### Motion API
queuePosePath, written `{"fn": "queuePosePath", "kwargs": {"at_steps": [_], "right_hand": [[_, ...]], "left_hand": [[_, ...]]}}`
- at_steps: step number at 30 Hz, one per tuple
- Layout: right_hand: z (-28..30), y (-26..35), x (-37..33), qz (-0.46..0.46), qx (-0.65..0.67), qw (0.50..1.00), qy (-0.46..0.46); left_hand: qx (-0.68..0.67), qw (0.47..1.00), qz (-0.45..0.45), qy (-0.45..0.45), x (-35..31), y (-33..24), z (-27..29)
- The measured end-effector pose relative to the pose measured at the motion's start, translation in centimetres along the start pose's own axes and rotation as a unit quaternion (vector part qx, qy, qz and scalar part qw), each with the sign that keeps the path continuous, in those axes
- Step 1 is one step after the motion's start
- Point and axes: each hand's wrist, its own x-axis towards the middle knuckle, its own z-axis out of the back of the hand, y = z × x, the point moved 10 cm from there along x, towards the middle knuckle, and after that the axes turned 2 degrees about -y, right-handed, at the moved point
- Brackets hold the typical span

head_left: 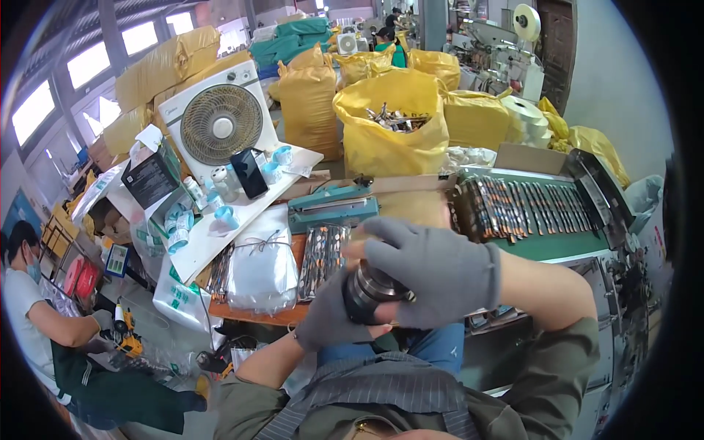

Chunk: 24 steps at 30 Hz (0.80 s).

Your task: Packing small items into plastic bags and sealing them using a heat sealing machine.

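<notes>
In front of my chest I hold a dark, shiny, round container (365,293), perhaps a jar or flask. My left hand (330,315), in a grey fingerless glove, is wrapped round its side. Over its top lies my right hand (429,268), gloved the same way, with fingers curled about the upper part. The two hands hide much of the container, and I cannot make out its lid. Just beyond my hands on the wooden table are a row of slim printed packets (323,257), a stack of clear plastic bags (264,268) and a teal bag sealer (334,209).
A white board (286,180) at left carries a fan (220,121), a phone (249,174) and blue cups. To the right, a green conveyor (546,248) holds rows of packets. Yellow sacks (392,147) stand behind. A co-worker (44,315) sits low at far left.
</notes>
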Motion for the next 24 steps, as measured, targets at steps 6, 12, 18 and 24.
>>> {"fn": "queuePosePath", "kwargs": {"at_steps": [6, 12, 18, 24], "right_hand": [[2.5, -0.5, -2.1, -0.130, -0.165, 0.977, 0.042], [3.8, 1.5, -2.4, -0.061, -0.140, 0.982, 0.112], [6.2, 4.5, -1.5, 0.070, -0.068, 0.986, 0.134], [10.9, 2.3, -3.6, 0.043, 0.467, 0.875, -0.120]], "left_hand": [[0.066, 0.997, -0.034, -0.014, 0.9, -2.9, -1.6], [0.017, 0.997, -0.075, 0.014, 1.8, -4.2, -2.1], [-0.189, 0.955, 0.026, 0.225, 1.3, -1.9, -4.6], [-0.130, 0.970, -0.088, 0.186, 0.9, -6.5, -3.5]]}}
